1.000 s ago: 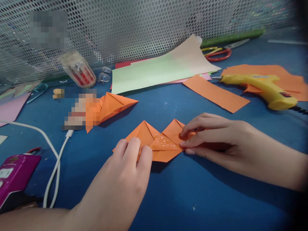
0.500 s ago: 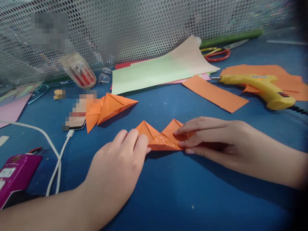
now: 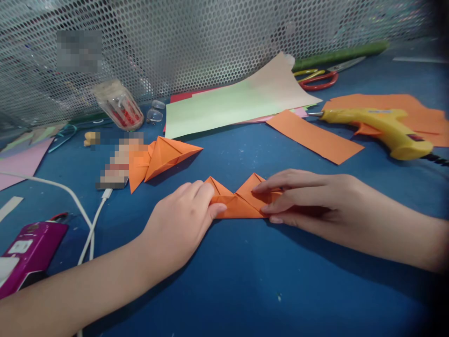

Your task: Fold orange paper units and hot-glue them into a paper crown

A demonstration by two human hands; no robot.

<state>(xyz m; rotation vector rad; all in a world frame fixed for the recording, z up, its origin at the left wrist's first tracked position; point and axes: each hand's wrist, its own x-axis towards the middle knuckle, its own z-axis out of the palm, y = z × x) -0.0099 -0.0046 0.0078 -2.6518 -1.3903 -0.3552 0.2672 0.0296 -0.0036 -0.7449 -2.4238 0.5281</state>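
Note:
A folded orange paper piece [image 3: 240,203] with two pointed peaks lies on the blue table in front of me. My left hand [image 3: 187,217] grips its left end, the thumb pressing on a folded-over flap along the front edge. At the right end, my right hand [image 3: 312,201] holds the paper between thumb and fingers; that end is partly hidden behind the fingers. Farther back to the left sits another folded orange paper shape [image 3: 168,157], touched by neither hand.
Back right, a yellow hot glue gun [image 3: 372,119] rests by orange paper sheets [image 3: 417,105] and an orange strip [image 3: 314,136]. Scissors [image 3: 319,82], pale green paper [image 3: 210,110] and a jar [image 3: 121,107] stand along the mesh. A white cable [image 3: 93,220] and purple device [image 3: 37,250] lie left.
My left thumb has come up over the front edge, and the flap now covers the shiny glue that showed in the middle of the paper. The right hand stays nearly still.

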